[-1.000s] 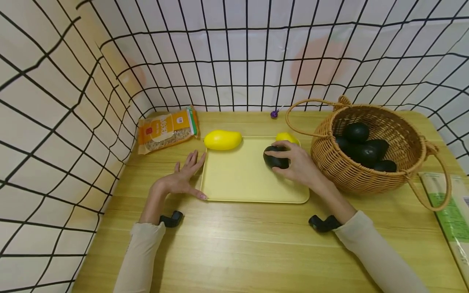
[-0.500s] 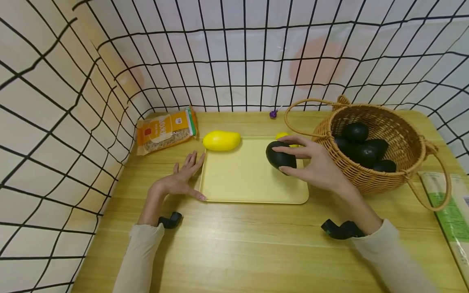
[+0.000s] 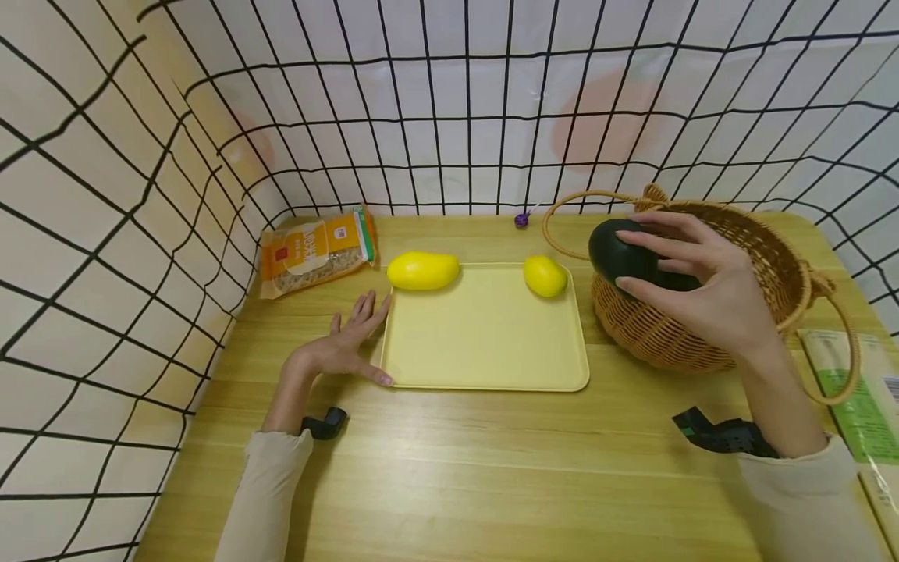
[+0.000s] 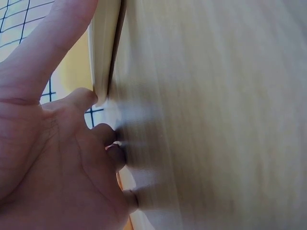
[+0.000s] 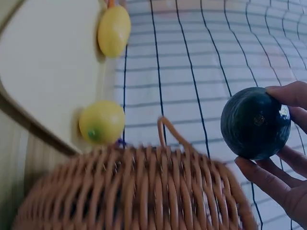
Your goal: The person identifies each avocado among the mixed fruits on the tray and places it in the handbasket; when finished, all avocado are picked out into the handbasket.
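My right hand [image 3: 691,285] grips a dark green avocado [image 3: 621,255] in the air above the near-left rim of the wicker basket [image 3: 653,332]; in the right wrist view the avocado [image 5: 255,123] sits between my fingertips over the basket [image 5: 134,191]. My left hand [image 3: 344,343] rests flat on the table, fingers straight, with the thumb against the left edge of the yellow tray [image 3: 485,343]. The left wrist view shows that hand [image 4: 53,143] touching the tray's edge [image 4: 103,52]. The basket's inside is hidden by my right hand.
A yellow mango [image 3: 423,271] lies at the tray's far-left corner and a lemon [image 3: 545,276] on its far-right corner. An orange food packet [image 3: 316,248] lies at the back left, a green-labelled packet [image 3: 860,398] at the right edge. Grid-patterned walls enclose the table.
My right hand lifted the avocado off the tray and carried it right and up to above the basket, uncovering the lemon. The left hand stayed put.
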The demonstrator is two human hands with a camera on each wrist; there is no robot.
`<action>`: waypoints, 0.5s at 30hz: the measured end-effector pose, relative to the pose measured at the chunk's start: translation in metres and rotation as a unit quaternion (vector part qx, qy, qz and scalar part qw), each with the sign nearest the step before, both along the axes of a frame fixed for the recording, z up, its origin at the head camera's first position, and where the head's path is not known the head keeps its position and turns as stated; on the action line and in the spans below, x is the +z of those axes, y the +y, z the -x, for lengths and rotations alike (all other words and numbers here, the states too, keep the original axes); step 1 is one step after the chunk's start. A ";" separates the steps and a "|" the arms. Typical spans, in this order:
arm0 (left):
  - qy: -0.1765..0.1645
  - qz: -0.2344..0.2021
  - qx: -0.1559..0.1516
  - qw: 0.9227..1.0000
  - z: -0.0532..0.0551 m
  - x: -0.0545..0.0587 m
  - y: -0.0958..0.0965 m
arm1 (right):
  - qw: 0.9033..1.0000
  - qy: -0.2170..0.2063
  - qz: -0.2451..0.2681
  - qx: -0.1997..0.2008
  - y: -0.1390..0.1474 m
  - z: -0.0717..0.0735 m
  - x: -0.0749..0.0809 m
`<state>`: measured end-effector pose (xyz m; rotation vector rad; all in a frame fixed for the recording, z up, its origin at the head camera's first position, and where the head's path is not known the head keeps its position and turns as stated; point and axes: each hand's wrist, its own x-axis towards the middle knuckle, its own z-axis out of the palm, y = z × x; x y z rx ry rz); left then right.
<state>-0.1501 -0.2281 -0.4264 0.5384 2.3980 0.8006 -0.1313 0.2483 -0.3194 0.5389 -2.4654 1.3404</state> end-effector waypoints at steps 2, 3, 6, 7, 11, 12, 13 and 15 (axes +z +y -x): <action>0.001 0.000 0.000 1.000 0.000 0.000 0.000 | 1.000 -0.009 0.015 -0.018 0.009 0.002 0.000; 0.001 0.000 0.000 1.000 0.000 0.000 0.000 | 0.999 -0.012 0.022 -0.026 0.012 0.003 0.000; 0.002 0.002 0.000 1.000 0.000 -0.001 0.000 | 0.999 -0.006 0.030 -0.045 0.023 0.008 -0.004; 0.001 0.002 0.000 1.000 0.000 -0.001 0.000 | 0.998 -0.005 0.032 -0.051 0.026 0.009 -0.005; 0.003 0.002 0.000 1.000 0.000 -0.001 0.000 | 0.996 -0.006 0.036 -0.078 0.036 0.014 -0.010; 0.003 0.002 0.001 1.000 0.000 -0.001 0.000 | 0.996 -0.008 0.037 -0.086 0.038 0.016 -0.011; 0.002 0.001 0.002 1.000 0.000 -0.001 0.000 | 0.995 -0.009 0.036 -0.095 0.040 0.017 -0.012; 0.001 0.001 0.002 1.000 0.000 -0.001 0.000 | 0.993 -0.014 0.035 -0.111 0.043 0.020 -0.014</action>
